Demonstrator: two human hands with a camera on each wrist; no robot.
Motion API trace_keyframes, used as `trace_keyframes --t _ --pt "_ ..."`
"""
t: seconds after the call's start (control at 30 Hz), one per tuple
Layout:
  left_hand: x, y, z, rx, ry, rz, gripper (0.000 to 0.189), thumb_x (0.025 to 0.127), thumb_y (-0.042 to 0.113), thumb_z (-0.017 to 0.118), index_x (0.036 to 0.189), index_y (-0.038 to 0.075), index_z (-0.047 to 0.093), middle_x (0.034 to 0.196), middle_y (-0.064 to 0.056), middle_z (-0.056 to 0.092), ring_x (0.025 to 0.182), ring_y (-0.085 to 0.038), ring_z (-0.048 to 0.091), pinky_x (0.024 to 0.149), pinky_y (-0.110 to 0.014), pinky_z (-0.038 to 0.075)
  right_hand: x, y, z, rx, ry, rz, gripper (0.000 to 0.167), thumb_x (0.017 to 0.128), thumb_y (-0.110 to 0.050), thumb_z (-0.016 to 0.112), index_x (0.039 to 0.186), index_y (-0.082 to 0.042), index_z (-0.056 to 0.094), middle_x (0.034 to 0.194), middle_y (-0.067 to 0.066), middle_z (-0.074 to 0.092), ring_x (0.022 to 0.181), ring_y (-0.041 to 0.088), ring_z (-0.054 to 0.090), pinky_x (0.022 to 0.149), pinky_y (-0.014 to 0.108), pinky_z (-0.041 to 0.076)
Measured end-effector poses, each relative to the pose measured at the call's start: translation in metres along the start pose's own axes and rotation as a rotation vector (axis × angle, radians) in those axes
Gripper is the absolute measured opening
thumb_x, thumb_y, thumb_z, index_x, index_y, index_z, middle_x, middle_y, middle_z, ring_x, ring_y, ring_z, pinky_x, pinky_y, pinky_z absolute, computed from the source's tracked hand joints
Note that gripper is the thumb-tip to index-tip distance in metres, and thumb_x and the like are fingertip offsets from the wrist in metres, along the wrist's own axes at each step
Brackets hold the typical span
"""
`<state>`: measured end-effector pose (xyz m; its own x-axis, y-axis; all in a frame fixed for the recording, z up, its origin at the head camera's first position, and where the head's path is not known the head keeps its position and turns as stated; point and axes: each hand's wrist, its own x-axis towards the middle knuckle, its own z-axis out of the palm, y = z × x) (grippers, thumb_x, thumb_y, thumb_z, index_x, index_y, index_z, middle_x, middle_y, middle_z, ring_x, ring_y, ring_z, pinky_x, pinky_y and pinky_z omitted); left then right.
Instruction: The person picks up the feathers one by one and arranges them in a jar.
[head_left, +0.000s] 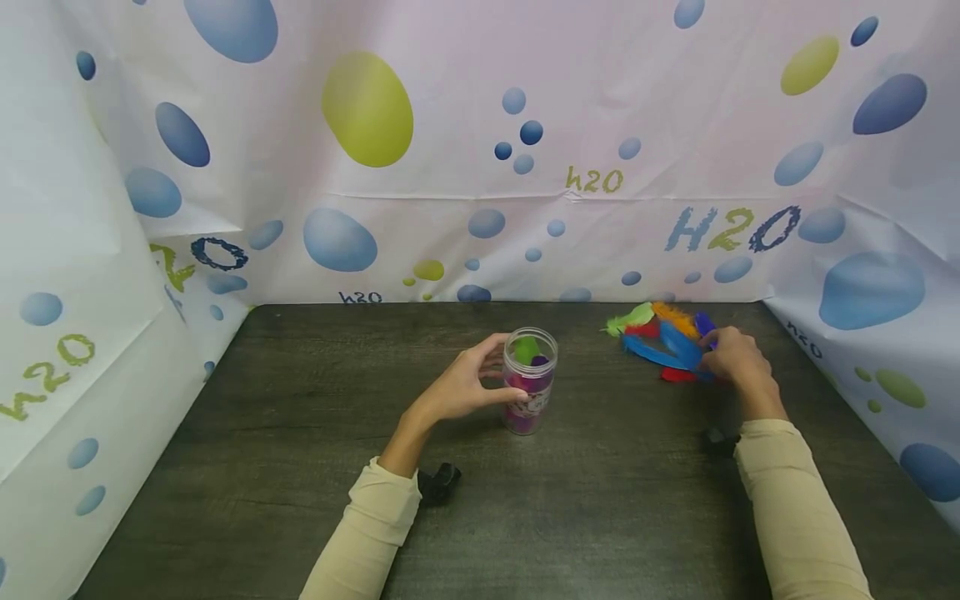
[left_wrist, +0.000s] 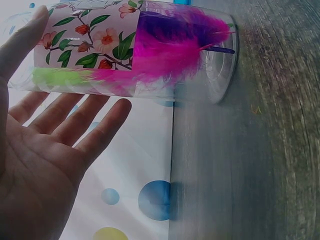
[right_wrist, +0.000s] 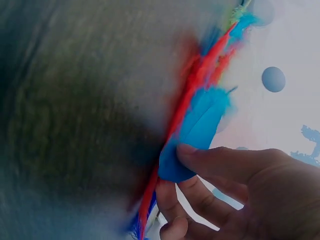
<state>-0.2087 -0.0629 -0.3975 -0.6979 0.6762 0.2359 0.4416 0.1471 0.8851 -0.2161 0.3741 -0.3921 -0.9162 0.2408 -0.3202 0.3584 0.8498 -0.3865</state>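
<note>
Near the middle of the table my left hand [head_left: 467, 385] holds a clear jar [head_left: 529, 404] upright, thumb across its front and fingers along the far side. It has an open top and a floral label [left_wrist: 85, 40]; pink feathers [left_wrist: 170, 60], with purple and green ones, fill it. Over at the right, my right hand [head_left: 738, 358] reaches into a loose pile of feathers. A blue feather [right_wrist: 200, 120] is pinched between its thumb and fingers. Beneath it lies a red feather [right_wrist: 195, 90]. Green [head_left: 633, 318], orange [head_left: 675, 320] and purple feathers [head_left: 703, 323] lie alongside.
The dark wooden table [head_left: 570, 508] ends at a white sheet [head_left: 465, 167] with blue and green spots, which hangs at the back and both sides. The feather pile lies close to the back right corner. Black wrist mounts [head_left: 438, 483] sit beside the wrists.
</note>
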Motion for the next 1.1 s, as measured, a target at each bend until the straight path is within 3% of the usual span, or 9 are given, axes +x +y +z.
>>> trace_keyframes --t 0.17,0.33,0.47,0.57,0.73,0.9,1.1 --pt "0.000 -0.001 -0.001 -0.003 0.003 0.000 0.072 0.091 0.006 0.080 0.152 0.004 0.043 0.138 -0.017 0.061 0.130 -0.032 0.061 0.107 -0.042 0.053 -0.006 -0.002 -0.002 0.043 0.022 -0.040 0.052 0.096 -0.010 0.058 0.140 0.014 0.047 0.135 0.045 0.039 0.102 0.049 0.053 0.089 0.065 0.050" --pt "0.000 -0.001 -0.001 -0.014 0.001 0.004 0.071 0.091 0.006 0.080 0.152 0.003 0.043 0.138 -0.017 0.061 0.130 -0.032 0.060 0.107 -0.042 0.054 -0.008 -0.006 -0.004 0.086 0.104 -0.096 0.051 0.094 -0.009 0.061 0.138 0.015 0.049 0.128 0.042 0.048 0.101 0.049 0.053 0.092 0.068 0.050" --pt "0.000 -0.001 0.000 -0.014 -0.001 0.007 0.072 0.091 0.006 0.080 0.152 0.003 0.043 0.138 -0.017 0.061 0.130 -0.032 0.060 0.106 -0.042 0.054 -0.010 -0.011 -0.005 0.102 0.198 -0.127 0.047 0.093 -0.007 0.063 0.134 0.014 0.054 0.109 0.033 0.059 0.090 0.042 0.057 0.077 0.055 0.056" --pt "0.000 0.000 0.000 -0.012 -0.001 0.006 0.072 0.091 0.005 0.080 0.152 0.003 0.043 0.138 -0.017 0.061 0.130 -0.032 0.060 0.106 -0.041 0.054 -0.012 -0.016 -0.005 0.117 0.256 -0.149 0.045 0.091 -0.004 0.063 0.131 0.014 0.056 0.097 0.026 0.062 0.076 0.033 0.058 0.060 0.041 0.054" --pt "0.000 -0.001 0.000 -0.011 -0.001 0.003 0.072 0.091 0.005 0.080 0.152 0.003 0.043 0.139 -0.017 0.061 0.131 -0.032 0.060 0.107 -0.041 0.054 -0.016 -0.020 -0.005 0.141 0.311 -0.179 0.042 0.091 -0.002 0.062 0.130 0.013 0.057 0.096 0.027 0.064 0.067 0.027 0.059 0.052 0.032 0.050" --pt "0.000 -0.001 0.000 -0.011 -0.004 0.002 0.072 0.091 0.006 0.080 0.152 0.003 0.043 0.138 -0.017 0.061 0.131 -0.032 0.060 0.107 -0.042 0.053 -0.019 -0.023 -0.002 0.166 0.338 -0.172 0.040 0.096 -0.004 0.061 0.134 0.011 0.057 0.115 0.036 0.064 0.089 0.043 0.064 0.070 0.048 0.061" --pt "0.000 -0.001 0.000 -0.007 -0.003 0.007 0.072 0.091 0.005 0.080 0.152 0.002 0.042 0.138 -0.018 0.060 0.131 -0.033 0.060 0.107 -0.042 0.053 -0.021 -0.026 0.000 0.224 0.397 -0.235 0.037 0.100 -0.002 0.058 0.135 0.012 0.056 0.124 0.038 0.062 0.111 0.055 0.059 0.093 0.067 0.053"
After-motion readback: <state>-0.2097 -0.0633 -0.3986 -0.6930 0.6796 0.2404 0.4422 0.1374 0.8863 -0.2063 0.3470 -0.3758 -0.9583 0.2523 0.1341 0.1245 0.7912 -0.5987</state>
